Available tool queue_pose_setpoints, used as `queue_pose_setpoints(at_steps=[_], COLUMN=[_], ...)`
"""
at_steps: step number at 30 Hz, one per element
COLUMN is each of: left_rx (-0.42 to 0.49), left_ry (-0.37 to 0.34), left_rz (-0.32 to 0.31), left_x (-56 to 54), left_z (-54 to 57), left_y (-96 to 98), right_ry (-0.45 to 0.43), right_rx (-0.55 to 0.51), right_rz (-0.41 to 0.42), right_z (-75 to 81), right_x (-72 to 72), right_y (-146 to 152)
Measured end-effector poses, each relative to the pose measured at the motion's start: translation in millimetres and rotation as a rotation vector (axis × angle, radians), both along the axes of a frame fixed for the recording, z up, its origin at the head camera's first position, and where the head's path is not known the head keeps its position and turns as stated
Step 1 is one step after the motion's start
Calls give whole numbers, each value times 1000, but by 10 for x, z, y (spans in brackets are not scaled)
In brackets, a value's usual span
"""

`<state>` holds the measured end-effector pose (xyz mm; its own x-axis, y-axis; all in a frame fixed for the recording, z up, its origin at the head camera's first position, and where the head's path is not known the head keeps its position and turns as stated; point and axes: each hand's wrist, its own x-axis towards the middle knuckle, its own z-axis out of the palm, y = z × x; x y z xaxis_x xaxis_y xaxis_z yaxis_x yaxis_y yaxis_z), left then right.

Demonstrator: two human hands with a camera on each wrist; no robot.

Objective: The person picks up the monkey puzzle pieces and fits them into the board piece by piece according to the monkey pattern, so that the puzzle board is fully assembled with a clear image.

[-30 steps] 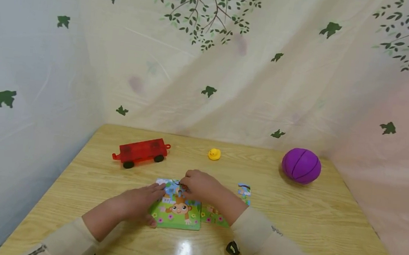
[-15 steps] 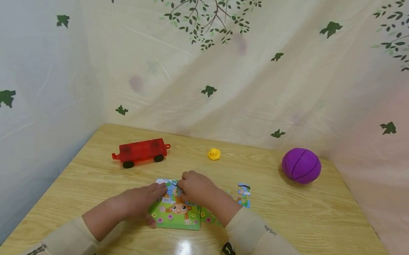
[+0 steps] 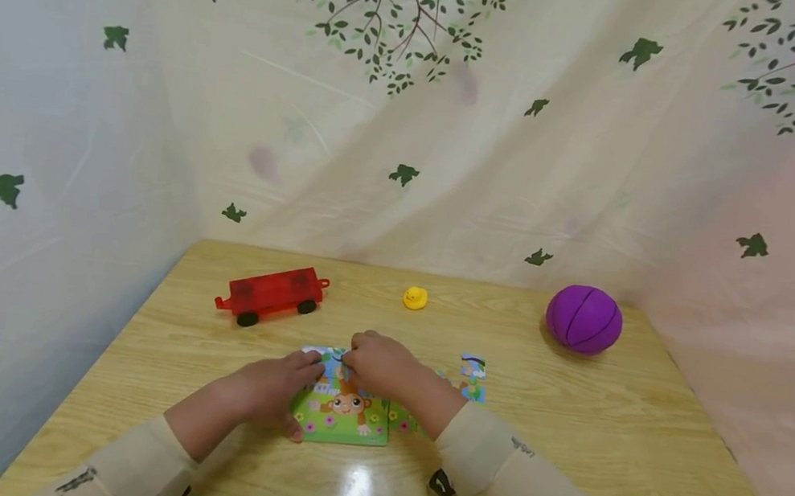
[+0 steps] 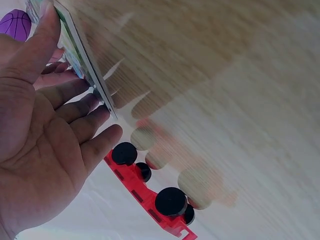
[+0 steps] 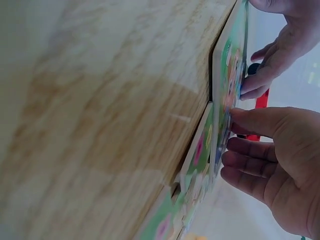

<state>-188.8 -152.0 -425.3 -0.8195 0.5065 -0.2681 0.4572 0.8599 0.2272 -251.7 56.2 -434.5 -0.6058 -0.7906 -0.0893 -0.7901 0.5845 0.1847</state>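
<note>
A jigsaw puzzle board [image 3: 342, 430] with a monkey and flowers lies on the table before me. My left hand [image 3: 266, 388] rests along its left side, fingers over the upper left part and thumb at the lower left corner. In the left wrist view its fingers [image 4: 85, 122] are spread loosely at the board's edge. My right hand [image 3: 381, 366] is bent over the upper part, thumb and fingertips close together on a puzzle piece that they mostly hide. The right wrist view has the thumb [image 5: 255, 120] right at the picture surface.
A flowered puzzle section [image 5: 200, 147] adjoins the board's right side, partly under my right forearm. Loose puzzle pieces [image 3: 474, 366] lie farther right. Behind stand a red toy wagon [image 3: 272, 293], a yellow rubber duck [image 3: 415, 298] and a purple ball [image 3: 584, 320]. A cloth backdrop encloses the table.
My right hand has shifted slightly left over the upper part of the board, its forearm swinging left too. The left hand has stayed in place. The head view has tilted a little.
</note>
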Motion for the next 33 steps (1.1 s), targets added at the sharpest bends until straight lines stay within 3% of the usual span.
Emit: queue_pose_setpoints(at_steps=[6, 16, 26, 33], left_rx=[-20, 5, -12, -12], left_ry=[2, -25, -34, -12], left_rz=[0, 18, 27, 31], left_x=[1, 38, 40, 46], left_z=[30, 75, 22, -19], left_y=[9, 28, 34, 41], right_ry=[-52, -245, -234, -241], right_rx=[-77, -267, -328, -289], right_rz=[7, -29, -260, -359], right_z=[0, -15, 133, 205], right_x=[8, -46, -192, -253], right_y=[42, 295, 1036, 1562])
